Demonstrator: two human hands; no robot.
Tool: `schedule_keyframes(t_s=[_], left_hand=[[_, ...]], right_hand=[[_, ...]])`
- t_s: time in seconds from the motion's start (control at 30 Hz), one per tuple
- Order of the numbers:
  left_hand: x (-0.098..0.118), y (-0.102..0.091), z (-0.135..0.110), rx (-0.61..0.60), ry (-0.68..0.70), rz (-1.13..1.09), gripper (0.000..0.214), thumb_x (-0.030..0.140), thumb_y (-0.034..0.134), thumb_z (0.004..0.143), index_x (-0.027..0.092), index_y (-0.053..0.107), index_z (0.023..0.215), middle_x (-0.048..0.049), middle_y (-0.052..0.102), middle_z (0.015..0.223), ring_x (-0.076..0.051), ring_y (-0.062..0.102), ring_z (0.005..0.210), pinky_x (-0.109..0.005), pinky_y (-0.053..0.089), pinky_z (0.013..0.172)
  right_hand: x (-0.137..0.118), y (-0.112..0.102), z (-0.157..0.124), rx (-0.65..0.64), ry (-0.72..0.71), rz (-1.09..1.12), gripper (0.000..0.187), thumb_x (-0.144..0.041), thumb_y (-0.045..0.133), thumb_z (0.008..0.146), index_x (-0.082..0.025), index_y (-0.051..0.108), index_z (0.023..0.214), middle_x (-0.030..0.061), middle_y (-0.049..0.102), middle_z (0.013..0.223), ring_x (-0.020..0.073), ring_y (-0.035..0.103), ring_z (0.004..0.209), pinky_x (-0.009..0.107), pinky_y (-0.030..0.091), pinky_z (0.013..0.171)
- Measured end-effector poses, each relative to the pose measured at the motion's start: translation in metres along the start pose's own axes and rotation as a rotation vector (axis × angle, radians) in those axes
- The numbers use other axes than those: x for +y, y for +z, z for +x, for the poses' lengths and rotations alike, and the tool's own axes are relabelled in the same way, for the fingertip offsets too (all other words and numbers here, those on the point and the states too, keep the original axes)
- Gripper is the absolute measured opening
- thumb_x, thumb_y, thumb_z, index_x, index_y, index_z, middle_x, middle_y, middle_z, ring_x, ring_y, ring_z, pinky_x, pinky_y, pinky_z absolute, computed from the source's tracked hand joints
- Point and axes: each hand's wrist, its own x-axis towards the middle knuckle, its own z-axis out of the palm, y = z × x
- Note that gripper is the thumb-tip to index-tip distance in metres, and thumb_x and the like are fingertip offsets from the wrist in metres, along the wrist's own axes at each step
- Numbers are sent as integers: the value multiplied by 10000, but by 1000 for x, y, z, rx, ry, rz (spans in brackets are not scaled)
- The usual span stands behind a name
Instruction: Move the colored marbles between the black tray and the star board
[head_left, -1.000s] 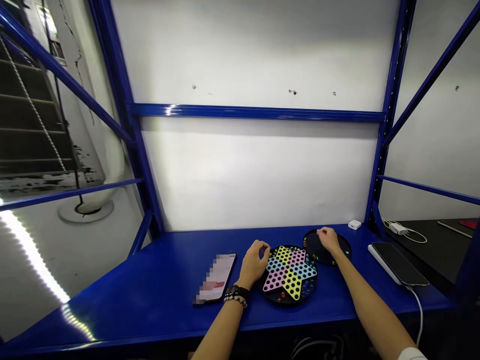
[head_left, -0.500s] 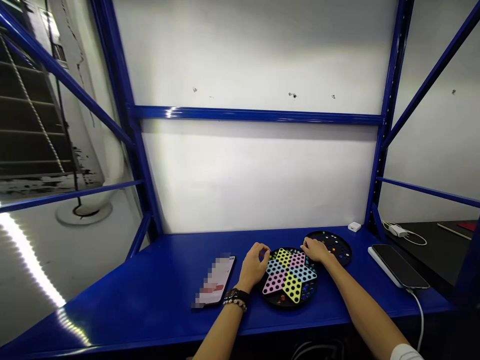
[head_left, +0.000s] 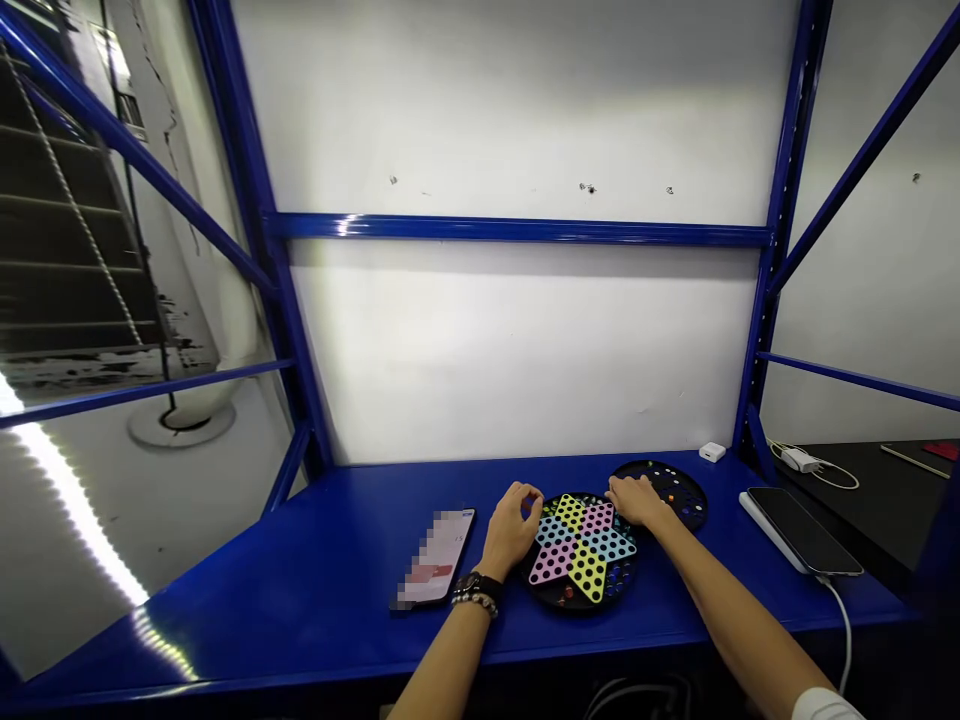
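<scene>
Head view: left hand [head_left: 514,525] is sitting at the star board's [head_left: 582,547] ten o'clock, right hand [head_left: 636,499] around one-to-two o'clock; both hands' fingers [head_left: 531,491] are curling, grip unclear.

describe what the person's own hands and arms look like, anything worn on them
The left hand is ungloved, with a black watch-like band and a beaded bracelet at the wrist. The right hand is ungloved too, with no visible wristwear; a white sleeve shows farther up that arm.
</scene>
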Motion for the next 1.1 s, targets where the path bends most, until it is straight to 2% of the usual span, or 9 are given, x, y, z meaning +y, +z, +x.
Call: schedule_keyframes(t_s=[0.17,0.37,0.63,0.77,0.9,1.1], left_hand=[[3,-1,0,1,-6,-13,192,300,442,894,230,595,802,-17,612,825,-174,613,752,-321,504,748],[-3,1,1,-13,-4,-17,211,326,432,915,232,596,821,-24,613,848,-178,607,771,-325,503,753],[-1,1,1,9,-4,-16,201,308,444,905,234,603,806,-15,613,831,-172,613,758,-316,504,749],[0,0,1,12,3,-15,197,296,438,903,235,596,804,-9,606,826,-168,618,753,-306,500,744],[0,0,1,23,4,-11,190,289,443,899,234,600,807,-9,613,832,-167,620,749,-301,499,737],[0,-1,1,10,-6,-4,205,311,431,908,235,590,802,-17,613,833,-175,616,754,-313,500,744]], right_hand=[[-1,1,-5,25,5,23,260,-336,388,999,-194,605,983,145,695,1051,281,632,992,356,358,819],[6,2,-6,59,8,121,216,-348,414,990,-206,573,950,89,685,970,208,625,874,277,340,691],[14,3,-5,65,-7,187,147,-324,471,970,-213,550,915,52,661,948,178,591,890,238,334,682],[11,-1,-9,54,-20,178,165,-326,476,967,-222,555,866,39,661,895,183,582,862,242,313,659],[7,2,-11,101,-5,168,179,-342,463,975,-226,554,873,39,657,865,182,583,824,248,299,639],[2,5,-10,104,-53,213,221,-383,449,989,-220,561,891,41,655,845,182,589,824,246,327,659]])
